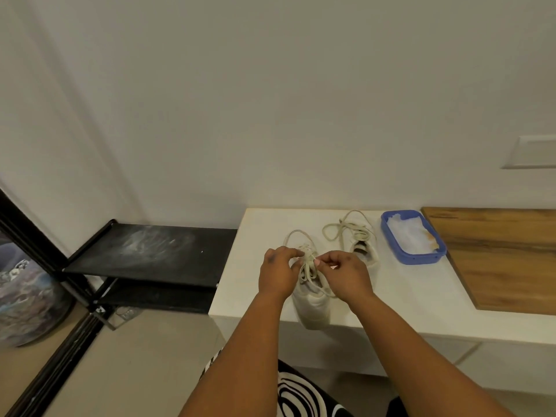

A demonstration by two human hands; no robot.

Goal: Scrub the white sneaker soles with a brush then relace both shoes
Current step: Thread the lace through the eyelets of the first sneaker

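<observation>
Pinching the lace [307,266] from both sides, I keep my left hand [278,270] and right hand [346,270] level. Near sneaker [313,305] runs heel-near, toe-far between them.

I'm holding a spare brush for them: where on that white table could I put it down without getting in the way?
The barest patch is the white table left of the near sneaker, up to its left edge. Another lies near the front edge, between that sneaker and the wooden board. It is crowded between the far sneaker and blue tray, and where the left hand and right hand pinch the laces.
</observation>
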